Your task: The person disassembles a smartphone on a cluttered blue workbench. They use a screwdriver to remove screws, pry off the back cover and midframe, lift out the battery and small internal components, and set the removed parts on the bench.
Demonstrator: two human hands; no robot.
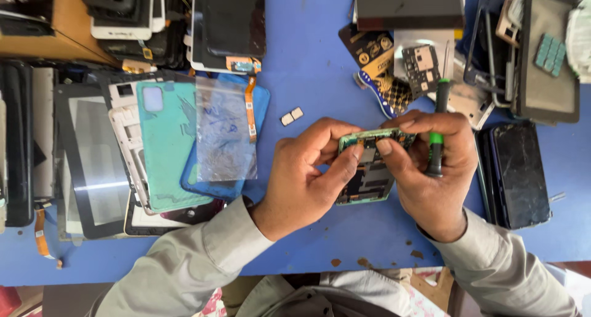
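Lower edge of the frame: two grey sleeves coming up from the bottom corners. Centre of the frame, just above: left hand clamped on the opened phone, thumb and fingers pinching its top left corner. Right hand gripping the phone's right side, thumb pressed on the inner parts near the top, and clasping a screwdriver with a green and black handle, shaft pointing toward the top of the frame. Phone held just above the blue bench, back cover off, green rim and dark inner boards showing.

Right of centre, beside the right hand: a dark phone with a cracked screen lying flat. Left of centre: a teal back cover next to a clear plastic bag over a blue cover, with white frames and black glass panels stacked further toward the left edge. Just above the left hand: two small pale metal pieces on bare bench.

Upper right: a small circuit board, gold and black cards, more frames and screens. Upper left: a heap of dark phones and a wooden box edge.
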